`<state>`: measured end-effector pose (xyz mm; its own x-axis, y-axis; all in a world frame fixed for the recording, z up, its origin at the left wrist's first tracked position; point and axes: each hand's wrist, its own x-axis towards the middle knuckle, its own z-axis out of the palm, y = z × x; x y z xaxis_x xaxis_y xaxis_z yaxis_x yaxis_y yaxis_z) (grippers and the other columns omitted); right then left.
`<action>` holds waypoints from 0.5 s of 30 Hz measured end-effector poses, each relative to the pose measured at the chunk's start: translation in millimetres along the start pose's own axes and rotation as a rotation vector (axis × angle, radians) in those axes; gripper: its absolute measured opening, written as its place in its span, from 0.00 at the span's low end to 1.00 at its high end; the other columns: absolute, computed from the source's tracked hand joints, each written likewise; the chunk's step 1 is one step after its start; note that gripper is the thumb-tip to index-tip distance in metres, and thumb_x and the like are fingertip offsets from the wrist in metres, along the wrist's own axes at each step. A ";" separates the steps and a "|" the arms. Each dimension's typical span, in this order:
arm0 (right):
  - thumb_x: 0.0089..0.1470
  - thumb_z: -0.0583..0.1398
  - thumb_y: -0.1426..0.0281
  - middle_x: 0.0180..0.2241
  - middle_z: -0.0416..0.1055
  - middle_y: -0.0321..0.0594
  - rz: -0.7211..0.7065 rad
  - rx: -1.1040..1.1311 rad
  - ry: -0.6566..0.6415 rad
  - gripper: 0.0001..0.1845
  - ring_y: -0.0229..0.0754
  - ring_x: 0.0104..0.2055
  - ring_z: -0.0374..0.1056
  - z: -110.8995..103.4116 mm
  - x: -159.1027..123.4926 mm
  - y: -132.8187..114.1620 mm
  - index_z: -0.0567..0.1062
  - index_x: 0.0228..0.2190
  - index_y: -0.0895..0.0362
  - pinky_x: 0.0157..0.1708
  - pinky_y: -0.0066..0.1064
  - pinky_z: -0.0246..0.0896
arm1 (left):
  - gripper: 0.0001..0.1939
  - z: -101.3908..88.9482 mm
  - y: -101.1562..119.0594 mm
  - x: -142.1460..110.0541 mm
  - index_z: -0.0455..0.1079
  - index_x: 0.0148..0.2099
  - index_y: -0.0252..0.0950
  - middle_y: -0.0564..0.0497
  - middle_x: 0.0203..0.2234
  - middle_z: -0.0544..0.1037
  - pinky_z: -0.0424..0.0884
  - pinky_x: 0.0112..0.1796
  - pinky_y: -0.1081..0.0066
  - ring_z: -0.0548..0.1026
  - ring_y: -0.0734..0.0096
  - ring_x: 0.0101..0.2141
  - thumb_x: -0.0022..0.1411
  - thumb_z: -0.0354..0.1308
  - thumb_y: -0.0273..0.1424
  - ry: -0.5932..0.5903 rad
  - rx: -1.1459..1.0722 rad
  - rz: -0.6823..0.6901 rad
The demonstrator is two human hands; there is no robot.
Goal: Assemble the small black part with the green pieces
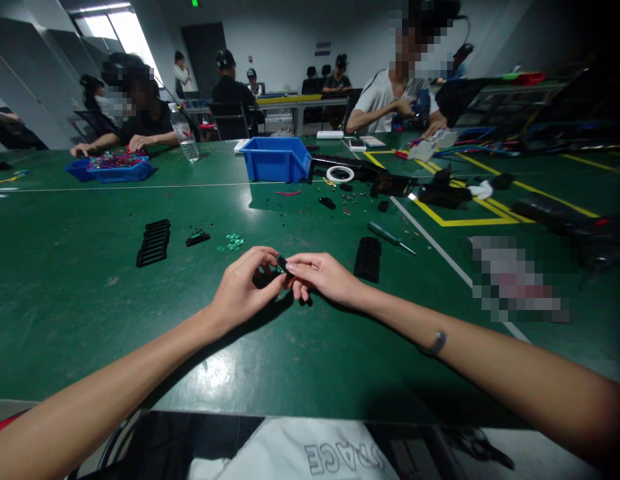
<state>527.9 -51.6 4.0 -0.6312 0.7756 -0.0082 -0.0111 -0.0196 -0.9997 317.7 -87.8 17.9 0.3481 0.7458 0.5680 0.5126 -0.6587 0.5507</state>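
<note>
Between my two hands, just above the green tabletop, is a small black piece with a bit of green on it point(283, 265). My left hand point(250, 283) pinches its left side with thumb and fingers. From the other side, my right hand point(323, 277) grips the same piece, thumb on top. Left of the hands lie a pile of small green circuit boards point(234, 242), a black part with tiny bits on it point(197, 238) and a row of black strips point(153, 243). To the right are a block of black parts point(368, 259) and a screwdriver point(390, 238).
Farther back stand a blue bin point(277, 160), a roll of white tape point(340, 175) and a water bottle point(185, 137). Loose screws and black parts are scattered beyond my hands. Two people work across the table point(90, 320), one beside blue trays of wires point(120, 172).
</note>
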 end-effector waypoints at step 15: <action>0.61 0.61 0.53 0.22 0.76 0.39 0.008 -0.001 0.013 0.22 0.36 0.21 0.71 1.1 -0.4 -0.8 0.74 0.39 0.61 0.21 0.25 0.65 | 0.09 -1.5 0.0 -2.9 0.72 0.49 0.36 0.43 0.48 0.78 0.74 0.41 0.68 0.77 0.70 0.38 0.68 0.59 0.32 -0.007 0.068 0.042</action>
<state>527.3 -52.7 4.9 -0.6209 0.7837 -0.0164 -0.0053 -0.0251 -0.9997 315.5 -90.1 17.2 0.3757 0.7184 0.5855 0.5494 -0.6814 0.4836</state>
